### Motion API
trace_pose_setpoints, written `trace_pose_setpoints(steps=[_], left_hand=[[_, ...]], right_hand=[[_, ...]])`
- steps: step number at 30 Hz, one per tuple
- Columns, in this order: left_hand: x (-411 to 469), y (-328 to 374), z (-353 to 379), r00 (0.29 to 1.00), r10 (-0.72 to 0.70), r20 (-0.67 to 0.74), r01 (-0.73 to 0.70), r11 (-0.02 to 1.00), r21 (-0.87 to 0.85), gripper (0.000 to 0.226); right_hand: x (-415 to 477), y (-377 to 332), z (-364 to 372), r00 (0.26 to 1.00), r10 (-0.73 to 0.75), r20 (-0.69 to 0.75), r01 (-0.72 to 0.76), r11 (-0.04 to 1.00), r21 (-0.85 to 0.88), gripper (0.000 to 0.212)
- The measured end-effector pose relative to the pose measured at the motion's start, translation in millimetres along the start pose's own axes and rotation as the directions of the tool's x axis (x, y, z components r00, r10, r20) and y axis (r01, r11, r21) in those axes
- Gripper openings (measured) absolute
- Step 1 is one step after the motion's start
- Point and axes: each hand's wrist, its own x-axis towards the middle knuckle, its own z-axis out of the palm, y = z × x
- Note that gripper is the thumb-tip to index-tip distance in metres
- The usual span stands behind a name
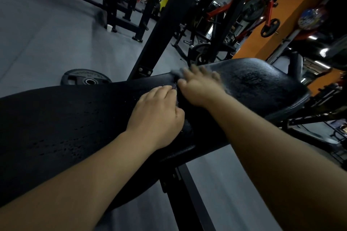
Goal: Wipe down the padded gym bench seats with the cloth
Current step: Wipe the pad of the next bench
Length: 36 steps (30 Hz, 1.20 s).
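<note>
Left hand [157,114] touches bench [75,118], right hand [201,84] presses cloth [176,73].

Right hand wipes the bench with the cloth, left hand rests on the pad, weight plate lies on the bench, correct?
Not quite: in the head view the weight plate lies on the floor beyond the bench, not on it. Right hand on cloth, left hand on pad: correct.

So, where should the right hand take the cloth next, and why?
Probably a sweep along the seat pad toward its far end. The right hand presses the grey cloth flat at the pad's near end, beside the gap; most of the pad lies beyond its fingers. The left hand rests on the long pad and can steady it.
</note>
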Motion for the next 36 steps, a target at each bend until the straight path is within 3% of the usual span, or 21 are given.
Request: trace_pose_setpoints(steps=[3, 6, 9, 12, 15, 18, 21, 26, 28, 30, 33, 36], left_hand=[[-1, 1, -1, 1.0, -0.015, -0.013, 0.015, 1.0, 0.007, 0.053], [-2, 3, -3, 0.999, -0.022, -0.038, 0.022, 1.0, -0.001, 0.063], [-1, 1, -1, 0.999, -0.018, -0.032, 0.018, 1.0, -0.016, 0.058], [-2, -2, -2, 1.0, -0.025, -0.014, 0.025, 0.999, -0.019, 0.056], [0, 1, -5, 0.999, -0.039, -0.026, 0.038, 0.999, -0.034, 0.05], [-1, 5, -6, 0.998, -0.047, -0.031, 0.046, 0.998, -0.043, 0.05], [0, 3, -5, 0.999, -0.05, -0.023, 0.048, 0.997, -0.055, 0.05], [0, 2, -5, 0.996, -0.082, -0.016, 0.081, 0.993, -0.082, 0.034], [1, 2, -6, 0.996, -0.084, -0.012, 0.083, 0.993, -0.087, 0.037], [2, 2, -6, 0.997, -0.08, -0.008, 0.079, 0.992, -0.096, 0.04], [1, 1, -6, 0.997, -0.072, 0.014, 0.073, 0.992, -0.106, 0.041], [0, -3, -8, 0.998, -0.039, 0.051, 0.045, 0.994, -0.103, 0.039]], right_hand=[[-30, 16, -6, 0.983, -0.18, 0.037, 0.178, 0.983, 0.039, 0.052], [-14, 60, -16, 0.999, -0.047, -0.025, 0.047, 0.999, 0.001, 0.053], [24, 44, -12, 0.994, 0.105, -0.036, -0.106, 0.994, -0.012, 0.052], [20, 2, -5, 0.998, -0.065, 0.018, 0.065, 0.998, 0.002, 0.051], [-15, 12, -7, 0.975, -0.211, 0.073, 0.209, 0.977, 0.03, 0.052], [-12, 43, -14, 0.995, -0.102, 0.015, 0.102, 0.995, 0.004, 0.052], [9, 22, -10, 0.999, 0.032, -0.035, -0.031, 0.999, 0.008, 0.052], [-43, -4, -2, 0.973, -0.23, -0.005, 0.23, 0.972, 0.054, 0.05], [-54, 17, -9, 0.977, -0.21, 0.022, 0.208, 0.976, 0.056, 0.053], [-48, 29, -14, 0.995, -0.095, 0.03, 0.094, 0.995, 0.03, 0.054], [-40, 11, -7, 0.998, -0.02, -0.066, 0.021, 1.0, 0.014, 0.052], [-75, -18, 6, 0.966, -0.189, -0.177, 0.213, 0.969, 0.127, 0.05]])
